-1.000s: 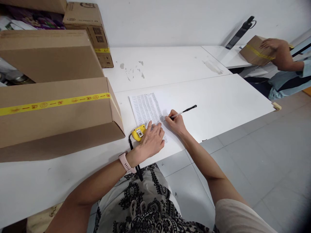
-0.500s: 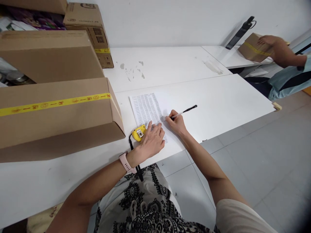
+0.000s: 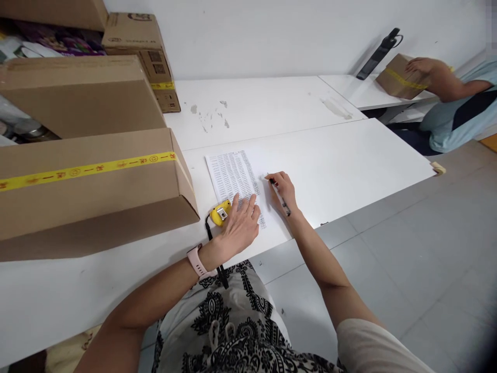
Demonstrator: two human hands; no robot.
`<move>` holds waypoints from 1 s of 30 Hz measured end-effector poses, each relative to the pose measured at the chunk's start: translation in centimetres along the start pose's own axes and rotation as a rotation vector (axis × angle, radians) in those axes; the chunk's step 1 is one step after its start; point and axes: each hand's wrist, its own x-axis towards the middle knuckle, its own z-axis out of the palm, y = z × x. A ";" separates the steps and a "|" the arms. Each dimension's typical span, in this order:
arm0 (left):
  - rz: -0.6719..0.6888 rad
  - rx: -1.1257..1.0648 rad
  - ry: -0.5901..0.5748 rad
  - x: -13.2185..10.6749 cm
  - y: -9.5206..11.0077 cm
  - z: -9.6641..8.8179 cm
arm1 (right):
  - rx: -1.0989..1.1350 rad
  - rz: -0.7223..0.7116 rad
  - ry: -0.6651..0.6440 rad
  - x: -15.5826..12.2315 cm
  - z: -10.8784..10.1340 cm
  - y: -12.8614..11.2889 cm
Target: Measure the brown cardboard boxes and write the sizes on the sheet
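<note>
A printed sheet of paper with columns of small text lies on the white table in front of me. My left hand rests flat on its lower part, fingers spread. Just left of those fingers sits a yellow tape measure, whose black strap hangs over the table edge. My right hand is at the sheet's right side, closed around a pen. The pen's dark end points down toward my wrist, and its tip is near the paper's right margin.
A large taped cardboard box stands close on the left, with another box behind it. Farther right, a co-worker's hand rests on a small box beside a dark bottle. The table's front edge runs nearby.
The pen has turned in my right hand: its back end pointed up and right, and now points down toward the wrist. My left hand has stayed on the sheet.
</note>
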 end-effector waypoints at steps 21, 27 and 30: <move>-0.384 -1.078 0.348 -9.7 0.4 -4.1 | 0.491 0.190 0.075 -6.6 -2.4 -9.6; -0.614 -1.582 0.435 -19.1 1.5 -7.0 | 0.786 0.357 -0.296 -15.1 0.4 -15.7; -0.792 -1.532 0.848 -24.1 -1.5 -8.6 | 0.786 0.348 -0.296 -14.6 2.2 -16.0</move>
